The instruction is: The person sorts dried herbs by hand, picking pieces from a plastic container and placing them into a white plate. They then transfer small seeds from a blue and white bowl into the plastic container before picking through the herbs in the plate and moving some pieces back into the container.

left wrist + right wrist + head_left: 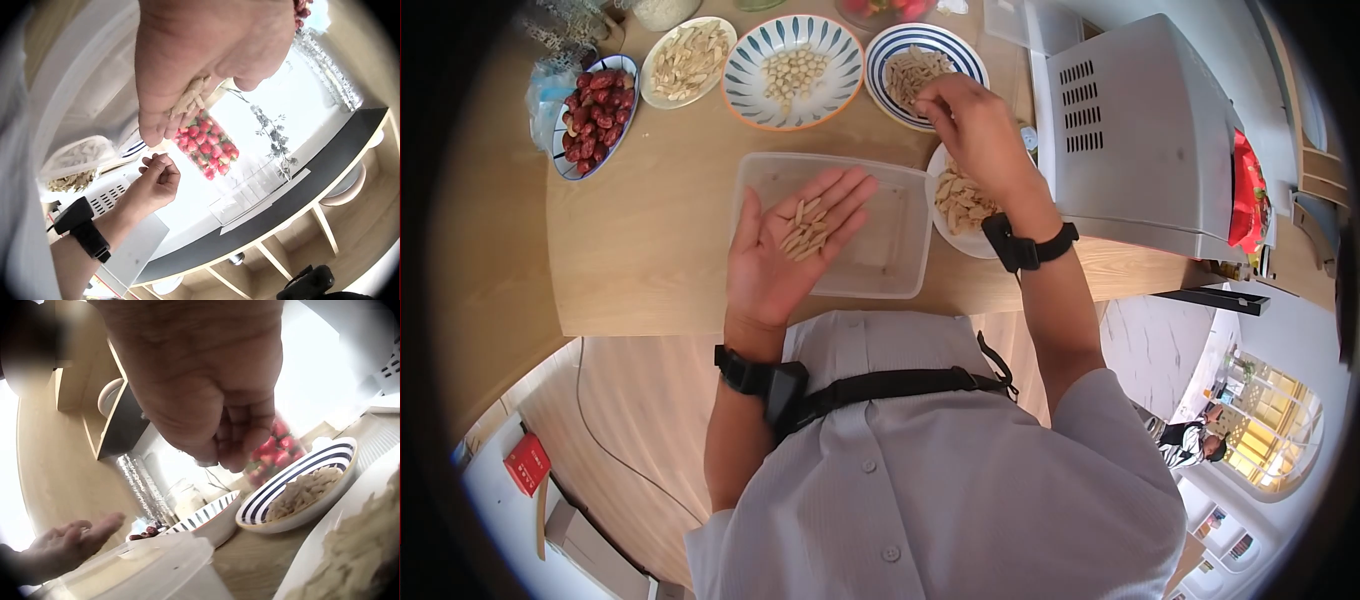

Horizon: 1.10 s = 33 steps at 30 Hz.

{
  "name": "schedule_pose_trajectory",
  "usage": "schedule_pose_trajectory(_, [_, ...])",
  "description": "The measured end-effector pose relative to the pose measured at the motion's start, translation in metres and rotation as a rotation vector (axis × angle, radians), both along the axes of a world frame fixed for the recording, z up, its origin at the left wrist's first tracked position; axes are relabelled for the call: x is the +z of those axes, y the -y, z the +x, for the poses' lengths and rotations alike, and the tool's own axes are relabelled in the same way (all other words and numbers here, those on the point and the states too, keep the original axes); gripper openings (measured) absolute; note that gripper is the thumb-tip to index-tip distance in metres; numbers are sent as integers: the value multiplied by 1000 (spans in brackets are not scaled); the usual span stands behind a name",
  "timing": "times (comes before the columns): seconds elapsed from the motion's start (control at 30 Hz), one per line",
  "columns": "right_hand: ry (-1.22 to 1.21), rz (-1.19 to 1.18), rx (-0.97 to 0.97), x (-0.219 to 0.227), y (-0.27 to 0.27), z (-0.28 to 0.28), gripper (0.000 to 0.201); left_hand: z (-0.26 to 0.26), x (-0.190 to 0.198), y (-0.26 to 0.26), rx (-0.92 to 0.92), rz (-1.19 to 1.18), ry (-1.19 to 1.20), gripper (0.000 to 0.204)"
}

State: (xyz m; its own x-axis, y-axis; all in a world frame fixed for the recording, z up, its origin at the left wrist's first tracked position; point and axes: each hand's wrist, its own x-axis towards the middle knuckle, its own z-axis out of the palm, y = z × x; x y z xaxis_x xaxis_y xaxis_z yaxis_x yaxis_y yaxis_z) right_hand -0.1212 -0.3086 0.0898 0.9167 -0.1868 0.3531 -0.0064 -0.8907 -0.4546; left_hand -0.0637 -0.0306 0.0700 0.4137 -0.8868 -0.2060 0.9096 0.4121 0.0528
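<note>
My left hand [800, 235] lies palm up with its fingers extended over a clear plastic container [885, 240]. Several pale, slim dried root pieces [805, 228] rest on that palm. Over the blue-striped bowl [878, 85], my right hand [975, 125] has its fingers curled and its thumb close to the index finger. Similar dried pieces [303, 494] lie heaped in that bowl, below the right hand in the right wrist view. Whether a piece sits between the right fingertips I cannot tell. A white plate of pale dried slices [962, 200] stands below the right forearm.
Along the back of the table [630, 270] stand a bowl of red dates [595, 120], a plate of dried slices [690, 60] and a patterned bowl of pale round seeds [795, 75]. Strawberries [206, 147] sit behind them. A grey appliance [1140, 140] borders the right side.
</note>
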Motion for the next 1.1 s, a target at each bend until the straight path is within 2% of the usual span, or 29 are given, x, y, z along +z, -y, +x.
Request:
schedule_pose_trajectory(0.17, [-120, -257, -57, -5, 17, 12, 13, 1, -1, 1, -5, 3, 10, 86])
schedule_pose_trajectory(0.27, [65, -49, 230, 0, -14, 9, 17, 3, -4, 1, -3, 0, 13, 85])
schedule_pose_trajectory(0.33, [-32, 33, 347, 19, -51, 0, 19, 4, -11, 0, -11, 5, 15, 84])
schedule_pose_trajectory(0.37, [-79, 73, 405, 24, -67, -4, 20, 5, -19, -1, -17, -78, 8, 83])
schedule_pose_trajectory(0.43, [-45, 103, 403, 19, -86, -7, 21, 6, -31, -3, -26, -245, -6, 81])
schedule_pose_trajectory(0.53, [-40, 139, 389, 12, -95, -8, 21, 6, -25, -7, -15, -8, -1, 79])
schedule_pose_trajectory(0.67, [-69, 145, 362, 12, -98, -7, 21, 5, -30, -5, -24, -117, 25, 79])
schedule_pose_trajectory(0.77, [-214, 198, 342, 18, -97, -7, 20, 4, -30, -3, -27, -180, 25, 80])
schedule_pose_trajectory(0.97, [-125, -12, 392, 24, -104, -7, 23, 4, -30, -9, -28, -31, 35, 80])
schedule_pose_trajectory(1.1, [-76, -22, 409, 25, -106, -7, 24, 4, -26, -8, -21, 34, 51, 79])
